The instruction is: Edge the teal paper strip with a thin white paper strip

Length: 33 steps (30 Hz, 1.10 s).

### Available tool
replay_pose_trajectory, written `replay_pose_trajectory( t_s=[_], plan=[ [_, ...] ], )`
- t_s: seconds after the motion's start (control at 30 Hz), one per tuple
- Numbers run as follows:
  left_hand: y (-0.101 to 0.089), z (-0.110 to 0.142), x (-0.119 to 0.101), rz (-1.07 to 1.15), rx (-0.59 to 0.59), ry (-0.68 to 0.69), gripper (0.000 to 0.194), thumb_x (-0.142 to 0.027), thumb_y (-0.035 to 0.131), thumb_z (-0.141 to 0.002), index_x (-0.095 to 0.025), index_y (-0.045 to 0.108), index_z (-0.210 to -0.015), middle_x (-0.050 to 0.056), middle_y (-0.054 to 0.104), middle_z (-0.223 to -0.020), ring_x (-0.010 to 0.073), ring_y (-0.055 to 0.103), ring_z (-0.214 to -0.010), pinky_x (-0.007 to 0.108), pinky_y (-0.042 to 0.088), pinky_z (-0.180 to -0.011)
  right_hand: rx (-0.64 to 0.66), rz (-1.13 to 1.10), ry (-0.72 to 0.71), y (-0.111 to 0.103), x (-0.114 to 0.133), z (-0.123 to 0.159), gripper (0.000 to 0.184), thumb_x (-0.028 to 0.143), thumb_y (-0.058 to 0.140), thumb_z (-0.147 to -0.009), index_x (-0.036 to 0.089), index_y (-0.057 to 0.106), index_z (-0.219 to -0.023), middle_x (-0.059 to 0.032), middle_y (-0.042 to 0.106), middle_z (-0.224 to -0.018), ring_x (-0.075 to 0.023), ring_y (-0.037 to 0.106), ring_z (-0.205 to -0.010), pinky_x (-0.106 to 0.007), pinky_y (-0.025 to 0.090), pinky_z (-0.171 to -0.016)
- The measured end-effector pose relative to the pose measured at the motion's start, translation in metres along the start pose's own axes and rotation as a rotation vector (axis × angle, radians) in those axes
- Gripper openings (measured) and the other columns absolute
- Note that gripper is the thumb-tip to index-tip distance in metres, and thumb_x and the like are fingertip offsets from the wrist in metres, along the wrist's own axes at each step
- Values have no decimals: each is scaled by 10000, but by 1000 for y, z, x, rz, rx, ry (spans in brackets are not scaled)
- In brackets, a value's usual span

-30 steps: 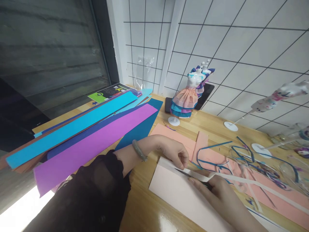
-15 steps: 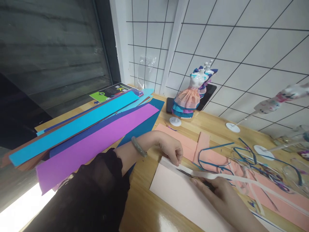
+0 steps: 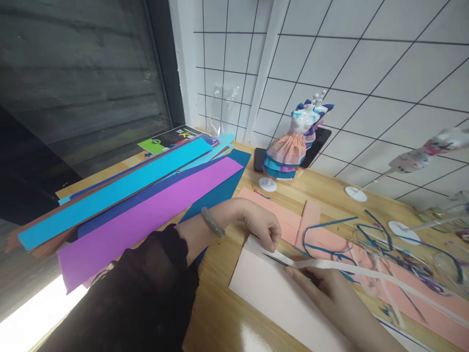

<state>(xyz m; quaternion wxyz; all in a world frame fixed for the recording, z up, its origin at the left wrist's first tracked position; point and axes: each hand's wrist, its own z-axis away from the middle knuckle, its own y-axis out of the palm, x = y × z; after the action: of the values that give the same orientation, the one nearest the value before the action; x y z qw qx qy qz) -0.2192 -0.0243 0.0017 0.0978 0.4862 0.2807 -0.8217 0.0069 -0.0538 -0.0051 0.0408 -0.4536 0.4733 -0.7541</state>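
Observation:
A pale pink sheet of paper (image 3: pixel 264 288) lies on the wooden table below my hands. My left hand (image 3: pixel 264 226) pinches the narrow white strip (image 3: pixel 340 264) along the sheet's far edge. My right hand (image 3: pixel 333 298) grips dark scissors (image 3: pixel 275 259); their blades point left between strip and sheet, close to my left fingertips. Most of the scissors' handle is hidden by my right fingers. From the cut the strip trails off to the right, over salmon paper pieces (image 3: pixel 271 208).
Long blue (image 3: pixel 120 188) and purple (image 3: pixel 154 212) paper strips lie on the left. At the back stands a small mannequin in a ruffled skirt (image 3: pixel 287 149); another mannequin (image 3: pixel 421 154) leans farther right. Tangled paper offcuts (image 3: pixel 410 264) lie at right, beside glass jars (image 3: pixel 447 210).
The scissors and my right hand have shifted slightly left along the sheet's far edge, and the cut strip is a little longer. My left hand keeps its pinch; the whole view has drifted slightly.

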Motion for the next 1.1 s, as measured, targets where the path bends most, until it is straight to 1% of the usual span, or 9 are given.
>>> replay_pose_trajectory(
  t_s=[0.1,0.17,0.27,0.43,0.53,0.6,0.77,0.87,1.1],
  plan=[
    [0,-2,5,-11,5,29,123,-261,605,-663,-169,599,-744,-49,601,-681,115,541,-667,223,393,-584,46,5,8,-1,-1,-2,380,492,421,-844,207,673,-833,-66,700,-863,-242,633,-834,-301,499,-691],
    [0,-3,8,-30,10,53,132,-277,600,-675,-169,597,-750,-47,601,-686,116,540,-672,225,390,-584,59,-1,6,-1,-2,-3,377,492,420,-845,208,668,-836,-66,700,-870,-240,634,-833,-300,498,-684],
    [0,-4,9,-48,6,65,127,-278,591,-689,-169,592,-753,-44,599,-685,119,539,-676,227,389,-582,21,-31,0,1,-1,-2,373,483,427,-845,200,670,-858,-72,704,-880,-237,636,-818,-303,495,-674],
    [0,-2,7,-34,7,43,122,-273,594,-683,-170,591,-748,-47,592,-677,116,537,-672,227,389,-585,-55,-69,-5,6,1,0,360,475,453,-832,193,676,-852,-70,709,-869,-228,639,-791,-300,492,-668],
    [0,-2,6,-37,5,40,128,-277,594,-676,-172,594,-749,-49,594,-676,116,534,-666,229,391,-586,-68,-77,-6,7,1,0,355,473,448,-832,197,670,-831,-59,709,-856,-219,642,-773,-287,490,-650],
    [0,-2,6,-38,3,32,127,-273,597,-669,-173,596,-748,-49,596,-676,118,534,-667,229,391,-586,-53,-62,-4,7,1,0,365,482,431,-835,200,658,-787,-49,701,-822,-218,639,-776,-282,490,-649],
    [1,-2,5,-6,-1,19,121,-255,614,-650,-173,600,-738,-50,602,-673,119,541,-668,228,396,-587,-32,10,14,7,-1,0,417,513,398,-836,202,625,-675,-31,644,-625,-227,630,-729,-280,499,-617],
    [0,-2,5,-2,-3,20,122,-251,618,-651,-171,605,-742,-50,606,-670,119,547,-669,230,402,-593,-39,4,-5,8,-1,0,418,504,399,-837,199,631,-671,-33,648,-626,-217,626,-691,-273,501,-601],
    [-3,-1,8,-21,2,22,145,-272,605,-664,-159,628,-752,-38,625,-692,120,550,-682,229,405,-613,-114,-8,6,11,0,2,417,519,420,-819,199,654,-688,-25,650,-604,-204,616,-640,-266,491,-565]
  ],
)
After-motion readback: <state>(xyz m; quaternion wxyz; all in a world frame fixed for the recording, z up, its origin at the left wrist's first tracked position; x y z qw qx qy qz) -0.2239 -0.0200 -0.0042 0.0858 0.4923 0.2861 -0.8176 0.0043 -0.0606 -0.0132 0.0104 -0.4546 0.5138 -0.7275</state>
